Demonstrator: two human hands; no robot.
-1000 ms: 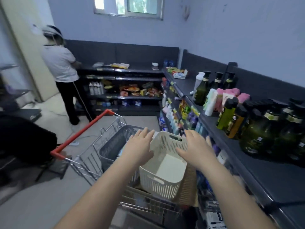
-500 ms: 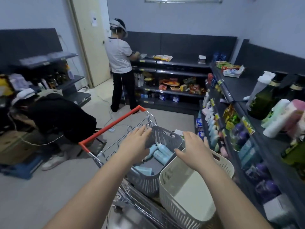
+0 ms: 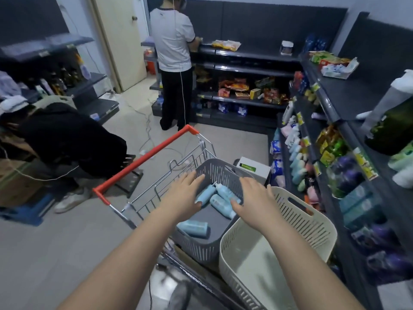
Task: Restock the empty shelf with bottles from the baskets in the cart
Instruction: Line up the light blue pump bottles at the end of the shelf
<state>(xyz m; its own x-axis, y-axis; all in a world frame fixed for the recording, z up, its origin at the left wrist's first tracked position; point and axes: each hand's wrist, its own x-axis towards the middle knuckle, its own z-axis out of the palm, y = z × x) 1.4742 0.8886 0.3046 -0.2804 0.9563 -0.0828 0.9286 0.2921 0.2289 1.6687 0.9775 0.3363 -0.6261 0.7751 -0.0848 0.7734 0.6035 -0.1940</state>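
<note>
Cream basket released, empty, lower right. Left hand and right hand now over grey basket at centre, fingers straight, spread, holding nothing. Blue bottles lie inside, likely the next pick.

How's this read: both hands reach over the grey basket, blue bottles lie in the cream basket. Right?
No. The blue bottles lie in the grey basket; the cream basket shows none, per the head view. The left hand and right hand do reach over the grey basket.
</note>
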